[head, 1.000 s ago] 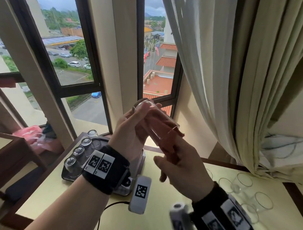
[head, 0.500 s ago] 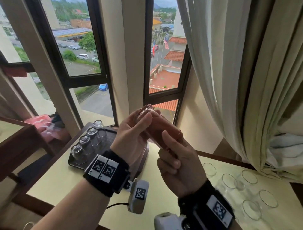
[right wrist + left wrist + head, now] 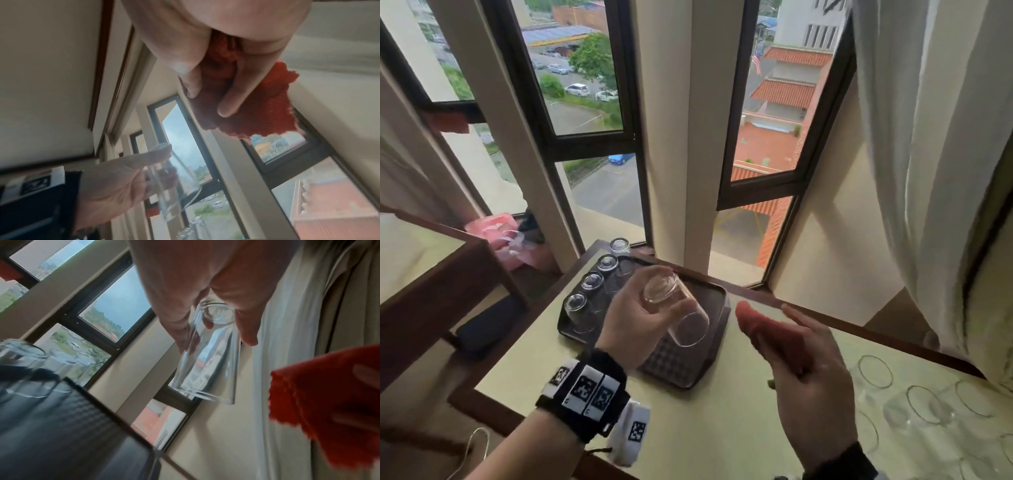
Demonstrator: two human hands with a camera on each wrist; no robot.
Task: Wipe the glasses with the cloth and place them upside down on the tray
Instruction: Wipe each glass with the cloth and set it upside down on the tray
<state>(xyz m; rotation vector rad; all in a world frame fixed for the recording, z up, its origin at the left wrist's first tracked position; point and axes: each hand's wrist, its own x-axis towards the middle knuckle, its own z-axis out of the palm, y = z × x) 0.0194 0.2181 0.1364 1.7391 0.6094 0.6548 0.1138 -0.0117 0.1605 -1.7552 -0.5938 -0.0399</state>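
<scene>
Table: the pale yellow tabletop with a dark wooden edge [image 3: 722, 428] lies under both your hands and carries everything below.
Tray: the dark rectangular tray with a textured floor [image 3: 681, 366] sits on the table at its window side.
Wiped glasses: four clear drinking glasses [image 3: 594, 293] stand upside down in a row along the tray's left edge.
Waiting glasses: a group of clear glasses standing mouth up [image 3: 928, 407] is on the table, well apart from the tray to its right.
Left hand: your left hand [image 3: 635, 323] is above the tray, fingers and thumb curled round the base end of a clear tumbler.
Held glass: the clear tumbler [image 3: 678, 310] is tilted, base up and mouth down toward the tray floor, not touching it.
Right hand: your right hand [image 3: 804, 370] is to the right of the tray, loosely closed with the red cloth pinched against the palm.
Cloth: the red fuzzy cloth [image 3: 242, 104] sticks out past your fingertips, apart from the tumbler.
</scene>
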